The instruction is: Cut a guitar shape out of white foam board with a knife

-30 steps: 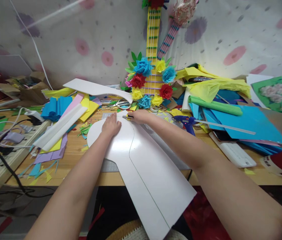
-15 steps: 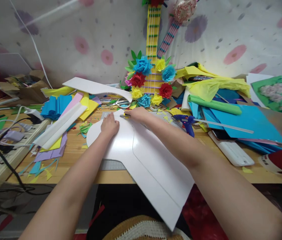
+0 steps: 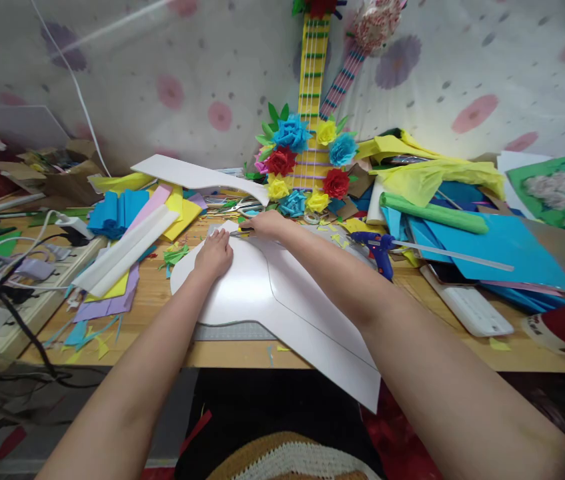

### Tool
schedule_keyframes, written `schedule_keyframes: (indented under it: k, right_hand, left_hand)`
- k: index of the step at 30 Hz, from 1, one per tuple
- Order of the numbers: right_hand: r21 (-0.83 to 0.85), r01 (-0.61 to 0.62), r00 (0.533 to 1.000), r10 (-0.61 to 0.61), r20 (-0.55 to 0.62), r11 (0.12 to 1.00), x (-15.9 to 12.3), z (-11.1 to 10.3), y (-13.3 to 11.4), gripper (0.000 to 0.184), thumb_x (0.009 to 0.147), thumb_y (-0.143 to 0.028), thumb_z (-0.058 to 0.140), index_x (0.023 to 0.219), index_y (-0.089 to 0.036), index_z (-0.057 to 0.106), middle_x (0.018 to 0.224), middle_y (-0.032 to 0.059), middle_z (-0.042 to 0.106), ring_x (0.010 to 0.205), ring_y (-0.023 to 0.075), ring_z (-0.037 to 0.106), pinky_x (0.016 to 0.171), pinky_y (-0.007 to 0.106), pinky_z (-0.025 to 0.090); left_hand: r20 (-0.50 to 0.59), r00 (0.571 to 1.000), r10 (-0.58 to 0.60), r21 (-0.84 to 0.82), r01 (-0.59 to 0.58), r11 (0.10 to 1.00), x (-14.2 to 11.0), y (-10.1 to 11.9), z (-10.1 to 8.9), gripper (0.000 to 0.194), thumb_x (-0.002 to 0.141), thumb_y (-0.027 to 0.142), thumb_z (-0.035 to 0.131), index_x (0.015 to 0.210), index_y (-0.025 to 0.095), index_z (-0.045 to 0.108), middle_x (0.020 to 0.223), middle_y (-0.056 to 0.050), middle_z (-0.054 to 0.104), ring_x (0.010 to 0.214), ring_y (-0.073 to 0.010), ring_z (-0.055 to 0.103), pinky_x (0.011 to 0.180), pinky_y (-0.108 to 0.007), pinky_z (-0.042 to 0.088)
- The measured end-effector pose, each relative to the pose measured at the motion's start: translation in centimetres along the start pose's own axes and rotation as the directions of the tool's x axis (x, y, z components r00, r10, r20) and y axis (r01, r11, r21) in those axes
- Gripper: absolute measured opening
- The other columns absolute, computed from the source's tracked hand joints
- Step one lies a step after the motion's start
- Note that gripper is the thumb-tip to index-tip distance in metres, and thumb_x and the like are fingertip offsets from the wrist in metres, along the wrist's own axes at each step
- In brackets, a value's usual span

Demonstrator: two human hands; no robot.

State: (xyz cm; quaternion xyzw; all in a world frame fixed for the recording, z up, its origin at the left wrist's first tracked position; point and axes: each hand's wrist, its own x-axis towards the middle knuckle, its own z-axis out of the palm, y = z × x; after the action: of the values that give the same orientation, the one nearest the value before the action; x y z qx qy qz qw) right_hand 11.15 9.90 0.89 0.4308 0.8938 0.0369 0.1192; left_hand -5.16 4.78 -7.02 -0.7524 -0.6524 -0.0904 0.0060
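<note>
A large white foam board [image 3: 282,313] with a pencil outline lies on the wooden table, its long end hanging over the front edge. My left hand [image 3: 213,255] presses flat on the board's rounded far part, fingers spread. Just beyond it, my right hand [image 3: 265,225] is closed round a small yellow-handled craft knife [image 3: 240,230], whose tip meets the board's far edge. A grey cutting mat [image 3: 232,331] shows under the board.
A paper guitar with paper flowers [image 3: 307,167] leans on the wall behind. Scissors [image 3: 235,207], a blue glue gun [image 3: 378,248], a green paper roll [image 3: 432,212], blue sheets [image 3: 492,250] and another white board piece [image 3: 197,177] crowd the table. Cables and a power strip [image 3: 22,267] lie left.
The white board has turned clockwise under my hands, its overhanging end swinging up and right. Both hands kept their places at its far edge.
</note>
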Motion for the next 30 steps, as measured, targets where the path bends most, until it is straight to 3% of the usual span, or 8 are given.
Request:
schedule_keyframes:
  k: [30]
  right_hand:
    - [0.013,-0.009,0.999,0.009,-0.034,1.0,-1.1,0.8,0.4,0.039,0.091,-0.034,0.04,0.128,-0.031,0.05,0.118,0.0075,0.062,0.1,0.0218,0.06,0.068,0.028,0.04]
  left_hand:
    - [0.009,1.0,-0.027,0.007,0.027,1.0,0.0,0.8,-0.2,0.048,0.086,0.018,0.03,0.131,0.007,0.045,0.143,-0.011,0.039,0.134,-0.022,0.032,0.111,-0.036,0.025]
